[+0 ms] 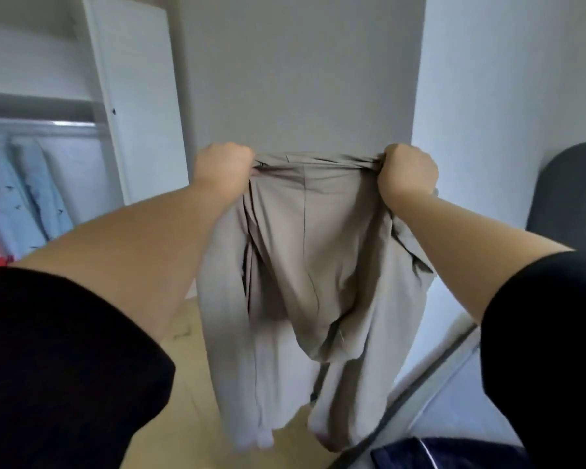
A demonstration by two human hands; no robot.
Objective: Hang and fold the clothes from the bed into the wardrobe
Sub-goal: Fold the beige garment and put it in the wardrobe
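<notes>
Left hand [222, 167] & right hand [408, 172], fists bunched on beige trousers' [305, 252] waistband, hold them up, prob. to straighten legs w/ gravity before folding.

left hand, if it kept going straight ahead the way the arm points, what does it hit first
Probably the grey panel right behind the trousers that the left hand grips. Depth is unclear, so how much gap remains cannot be told.

One pair of beige trousers [305, 252], two hung shirts [31, 198].
</notes>
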